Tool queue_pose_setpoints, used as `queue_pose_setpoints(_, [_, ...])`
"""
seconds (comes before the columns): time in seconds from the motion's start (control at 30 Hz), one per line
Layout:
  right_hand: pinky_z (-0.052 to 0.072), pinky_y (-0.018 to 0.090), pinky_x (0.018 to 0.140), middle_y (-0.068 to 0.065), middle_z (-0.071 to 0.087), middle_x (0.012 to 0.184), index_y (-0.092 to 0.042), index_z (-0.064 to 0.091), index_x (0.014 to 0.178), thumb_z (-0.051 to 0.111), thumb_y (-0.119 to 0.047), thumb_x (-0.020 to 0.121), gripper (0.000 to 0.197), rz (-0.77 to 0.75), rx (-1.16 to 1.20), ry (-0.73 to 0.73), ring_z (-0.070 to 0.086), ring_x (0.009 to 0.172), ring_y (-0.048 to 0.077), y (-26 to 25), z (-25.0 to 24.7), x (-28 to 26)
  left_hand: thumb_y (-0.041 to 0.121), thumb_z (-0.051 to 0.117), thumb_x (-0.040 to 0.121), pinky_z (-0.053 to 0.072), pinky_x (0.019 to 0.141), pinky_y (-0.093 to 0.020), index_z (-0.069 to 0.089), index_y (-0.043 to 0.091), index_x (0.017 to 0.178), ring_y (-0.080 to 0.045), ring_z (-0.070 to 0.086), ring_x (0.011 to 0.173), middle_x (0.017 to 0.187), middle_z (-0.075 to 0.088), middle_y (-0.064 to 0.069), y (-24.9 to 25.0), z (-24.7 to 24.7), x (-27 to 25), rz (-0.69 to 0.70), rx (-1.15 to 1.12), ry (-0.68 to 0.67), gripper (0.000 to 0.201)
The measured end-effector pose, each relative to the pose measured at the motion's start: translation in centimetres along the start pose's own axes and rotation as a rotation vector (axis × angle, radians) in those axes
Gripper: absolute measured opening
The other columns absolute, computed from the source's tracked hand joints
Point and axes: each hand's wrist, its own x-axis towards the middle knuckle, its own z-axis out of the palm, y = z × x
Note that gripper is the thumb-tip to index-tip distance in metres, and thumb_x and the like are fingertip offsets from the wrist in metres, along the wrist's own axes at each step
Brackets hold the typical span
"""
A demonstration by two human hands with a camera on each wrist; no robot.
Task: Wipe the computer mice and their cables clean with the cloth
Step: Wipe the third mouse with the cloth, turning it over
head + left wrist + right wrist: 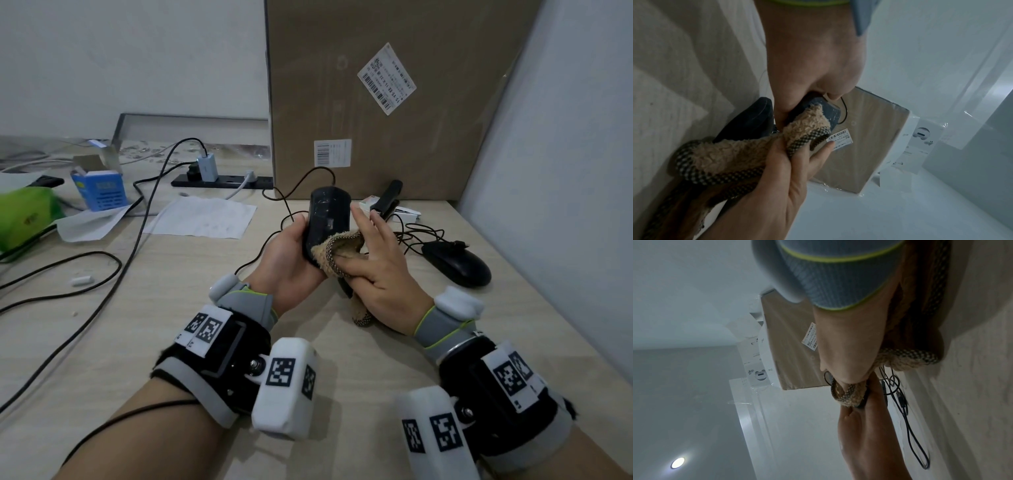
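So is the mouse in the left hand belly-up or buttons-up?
Belly-up: the mouse shows its flat scuffed underside with a sensor window, held by the left hand against the cloth.

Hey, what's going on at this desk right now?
A person is cleaning computer mice. The left hand grips a black mouse lifted off the desk, underside facing up, its cable trailing toward the cardboard box. The right hand presses a tan fleecy cloth against the mouse's near end. A second mouse lies on the desk to the right, beside its tangled cable, untouched at this moment.
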Motion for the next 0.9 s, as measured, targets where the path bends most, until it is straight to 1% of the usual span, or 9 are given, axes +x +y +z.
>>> queue_pose_setpoints(0.1, [0.007,0.046,0.113,-0.012,-0.001,0.154,-0.032,0.06,0.115,0.041,-0.023,0.082,0.039,0.088,-0.022,0.021,-0.004,0.143,0.022,-0.3,-0.3,0.0,0.04,0.02,0.103,0.046,0.093,-0.044,0.058,0.012,0.124,-0.028,0.059,0.112,0.121,0.065,-0.014,0.0,-0.1,-0.2,-0.059,0.067,-0.021,0.051])
queue_pose_setpoints(0.2, [0.007,0.043,0.112,-0.007,0.003,0.157,-0.033,0.05,0.128,0.031,-0.04,0.086,0.046,0.153,-0.052,0.106,-0.004,0.144,0.02,-0.1,-0.4,0.0,0.036,0.024,0.103,0.047,0.094,-0.043,0.064,0.018,0.112,-0.023,0.063,0.105,0.111,0.07,-0.008,-0.2,0.1,-0.5,-0.088,0.128,-0.058,0.045])
queue_pose_setpoints(0.27, [0.008,0.042,0.113,-0.005,0.005,0.157,-0.032,0.044,0.134,0.024,-0.049,0.086,0.054,0.212,-0.061,0.17,-0.002,0.144,0.019,0.0,-0.4,0.1,0.035,0.027,0.103,0.047,0.094,-0.044,0.062,0.019,0.118,-0.022,0.063,0.105,0.113,0.07,-0.007,-0.3,0.2,-0.7,-0.111,0.169,-0.068,0.041])
queue_pose_setpoints(0.4, [0.004,0.035,0.112,-0.006,0.004,0.157,-0.033,0.028,0.143,0.018,-0.053,0.088,0.06,0.315,-0.014,0.289,-0.002,0.144,0.018,0.1,-0.5,0.3,0.033,0.033,0.102,0.048,0.093,-0.046,0.049,0.016,0.136,-0.024,0.061,0.104,0.118,0.064,-0.009,-0.4,0.3,-1.0,-0.18,0.243,-0.118,0.041])
queue_pose_setpoints(0.5, [0.001,0.03,0.11,-0.007,0.003,0.157,-0.031,0.028,0.143,0.017,-0.055,0.087,0.062,0.334,0.053,0.328,-0.003,0.144,0.015,0.1,-0.7,0.3,0.034,0.036,0.1,0.048,0.093,-0.043,0.04,0.015,0.143,-0.024,0.058,0.105,0.124,0.058,-0.009,-0.7,0.4,-1.1,-0.213,0.268,-0.149,0.047])
queue_pose_setpoints(0.6, [-0.001,0.031,0.112,-0.014,-0.002,0.154,-0.031,0.029,0.142,0.016,-0.057,0.086,0.064,0.289,0.059,0.268,-0.01,0.141,0.009,-0.1,-0.5,0.2,0.037,0.031,0.102,0.047,0.094,-0.041,0.044,0.016,0.141,-0.022,0.059,0.108,0.127,0.059,-0.01,-1.0,0.6,-0.9,-0.197,0.245,-0.144,0.047])
queue_pose_setpoints(0.7, [0.002,0.04,0.113,-0.015,-0.002,0.152,-0.03,0.039,0.138,0.018,-0.055,0.087,0.06,0.164,0.038,0.169,-0.011,0.141,0.013,-0.4,-0.4,0.3,0.046,0.021,0.102,0.043,0.101,-0.042,0.049,0.018,0.137,-0.023,0.055,0.121,0.134,0.058,-0.008,-1.1,0.8,-0.9,-0.166,0.228,-0.169,0.054])
queue_pose_setpoints(0.77, [0.003,0.045,0.113,-0.021,-0.003,0.15,-0.029,0.045,0.134,0.02,-0.054,0.087,0.058,0.096,0.057,0.072,-0.015,0.14,0.01,-0.8,-0.5,0.4,0.055,0.014,0.099,0.04,0.103,-0.043,0.05,0.017,0.135,-0.025,0.051,0.126,0.134,0.058,-0.01,-1.0,1.0,-0.8,-0.16,0.181,-0.185,0.064])
queue_pose_setpoints(0.9, [-0.001,0.05,0.113,-0.028,-0.001,0.147,-0.025,0.055,0.123,0.021,-0.053,0.085,0.058,-0.015,0.08,-0.109,-0.018,0.138,0.006,-1.7,-0.5,0.5,0.061,0.016,0.097,0.044,0.093,-0.045,0.052,0.008,0.131,-0.031,0.055,0.12,0.13,0.06,-0.016,-0.4,0.7,-0.3,-0.08,-0.067,-0.085,0.073])
